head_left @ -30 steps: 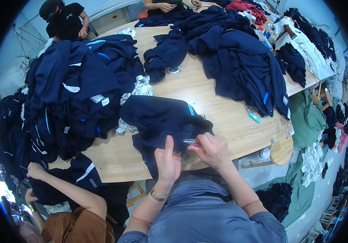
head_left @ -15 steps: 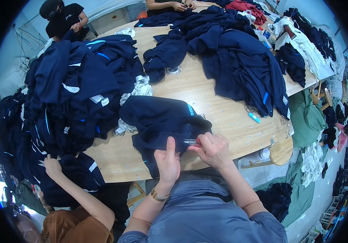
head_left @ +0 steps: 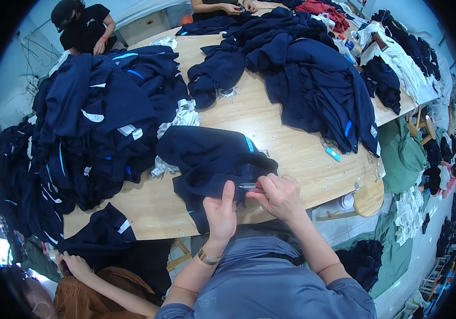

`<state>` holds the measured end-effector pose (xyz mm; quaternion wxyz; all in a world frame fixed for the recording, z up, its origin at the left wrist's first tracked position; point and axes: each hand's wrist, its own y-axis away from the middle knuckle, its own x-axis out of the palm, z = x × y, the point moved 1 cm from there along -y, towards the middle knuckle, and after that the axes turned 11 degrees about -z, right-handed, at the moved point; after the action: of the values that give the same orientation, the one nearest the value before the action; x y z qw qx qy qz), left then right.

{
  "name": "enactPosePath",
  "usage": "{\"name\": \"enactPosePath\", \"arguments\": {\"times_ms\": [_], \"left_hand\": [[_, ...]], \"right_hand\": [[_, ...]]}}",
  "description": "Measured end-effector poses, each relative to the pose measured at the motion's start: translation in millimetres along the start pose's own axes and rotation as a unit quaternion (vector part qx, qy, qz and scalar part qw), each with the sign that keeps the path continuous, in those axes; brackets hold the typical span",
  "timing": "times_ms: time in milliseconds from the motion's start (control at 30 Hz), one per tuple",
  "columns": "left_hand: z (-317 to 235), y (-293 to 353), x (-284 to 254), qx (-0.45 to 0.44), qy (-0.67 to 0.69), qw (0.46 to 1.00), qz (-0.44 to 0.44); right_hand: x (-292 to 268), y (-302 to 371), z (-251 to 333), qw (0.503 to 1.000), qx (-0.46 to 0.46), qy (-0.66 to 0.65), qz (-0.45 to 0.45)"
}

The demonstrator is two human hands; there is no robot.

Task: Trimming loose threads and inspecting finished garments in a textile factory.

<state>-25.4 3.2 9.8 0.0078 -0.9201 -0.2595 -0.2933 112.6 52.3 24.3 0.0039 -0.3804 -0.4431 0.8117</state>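
A dark navy garment (head_left: 206, 151) with a light-blue stripe lies bunched on the table in front of me. My left hand (head_left: 220, 217), thumb pointing up and a gold watch (head_left: 209, 257) at the wrist, grips its near edge; the cloth partly hides the fingers. Closed around a small pair of thread snips (head_left: 251, 186) with red handles is my right hand (head_left: 280, 196). The snips' blades point left, over the cloth and close to my left thumb.
A large navy garment pile (head_left: 105, 101) fills the left, another pile (head_left: 313, 80) the far right. A turquoise-capped small object (head_left: 333, 154) lies on the wooden table (head_left: 249, 117). At lower left, a co-worker's hand (head_left: 76, 266) handles navy cloth. A wooden stool (head_left: 368, 199) stands right.
My hands and the snips have barely moved. The co-worker at left has drawn their hand and the navy cloth down toward their lap; a far person's arm has lowered.
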Motion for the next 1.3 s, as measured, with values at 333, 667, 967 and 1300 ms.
{"name": "enactPosePath", "arguments": {"times_ms": [333,667,967,1300], "left_hand": [[-9,0,8,-0.057,0.052,0.997,-0.012],[3,1,0,-0.059,0.059,0.996,-0.011],[-9,-2,10,-0.129,0.099,0.986,-0.040],[-1,0,2,-0.068,0.092,0.993,-0.016]], "right_hand": [[8,11,5,0.937,0.256,-0.238,-0.022],[16,8,26,0.905,0.301,-0.299,-0.007],[-3,14,25,0.931,0.062,-0.353,0.073],[12,8,24,0.903,0.284,-0.320,-0.050]]}}
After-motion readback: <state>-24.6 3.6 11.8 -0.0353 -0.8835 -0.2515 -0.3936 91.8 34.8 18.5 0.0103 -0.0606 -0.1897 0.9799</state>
